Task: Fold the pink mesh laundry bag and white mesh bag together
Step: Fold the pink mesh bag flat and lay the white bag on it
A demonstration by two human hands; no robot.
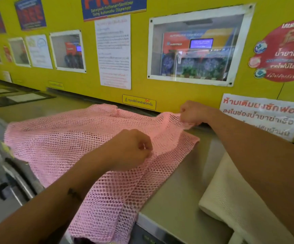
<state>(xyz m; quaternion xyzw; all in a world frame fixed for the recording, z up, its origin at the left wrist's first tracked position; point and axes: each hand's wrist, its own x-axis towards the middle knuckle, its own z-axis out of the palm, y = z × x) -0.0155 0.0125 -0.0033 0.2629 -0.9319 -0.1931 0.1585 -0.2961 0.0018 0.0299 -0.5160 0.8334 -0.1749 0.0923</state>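
Note:
The pink mesh laundry bag (58, 145) lies spread over the top of a washing machine, with its near end hanging over the front edge. My left hand (130, 148) pinches the pink mesh near the bag's middle. My right hand (192, 112) grips the bag's far right corner and lifts it slightly off the surface. The white mesh bag (230, 199) lies crumpled at the lower right, partly under my right forearm and apart from the pink bag.
The grey machine top (174, 187) runs along a yellow wall (178, 95) covered with posters and notices. A machine door handle (17, 184) sits at the lower left below the front edge. Further machine lids (19, 98) lie at the far left.

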